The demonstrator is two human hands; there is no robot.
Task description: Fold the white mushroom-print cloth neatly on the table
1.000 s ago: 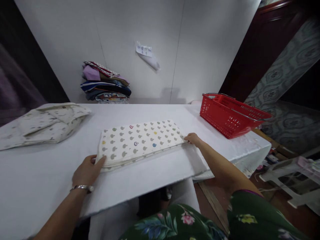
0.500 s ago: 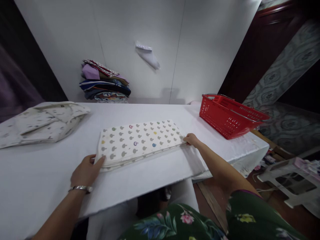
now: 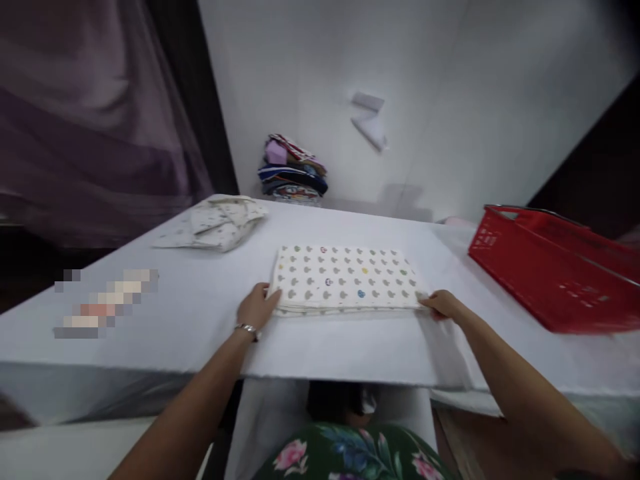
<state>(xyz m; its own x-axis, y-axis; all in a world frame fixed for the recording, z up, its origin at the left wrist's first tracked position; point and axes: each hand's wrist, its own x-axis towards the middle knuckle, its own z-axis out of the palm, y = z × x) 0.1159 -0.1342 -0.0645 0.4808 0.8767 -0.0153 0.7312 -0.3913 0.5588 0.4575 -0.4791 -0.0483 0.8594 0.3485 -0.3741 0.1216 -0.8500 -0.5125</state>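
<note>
A folded white cloth with grey mushroom prints [image 3: 345, 277] lies flat on the white-covered table [image 3: 350, 350]. My left hand [image 3: 257, 307], with a silver band at the wrist, grips the cloth's near left corner between thumb and fingers. At the near right corner, my right hand [image 3: 440, 304] pinches the cloth's edge. The layers show along the near side of the fold.
A loosely bundled printed cloth [image 3: 220, 223] lies at the back left. Folded fabrics [image 3: 293, 173] are stacked by the wall. On the right stands a red basket [image 3: 555, 273]. A pixelated patch [image 3: 107, 300] covers something on the left of the table.
The view has swung left, so the cloth, hands and basket appear further right. More of the table's left side shows. Both hands keep their hold on the cloth's corners.
</note>
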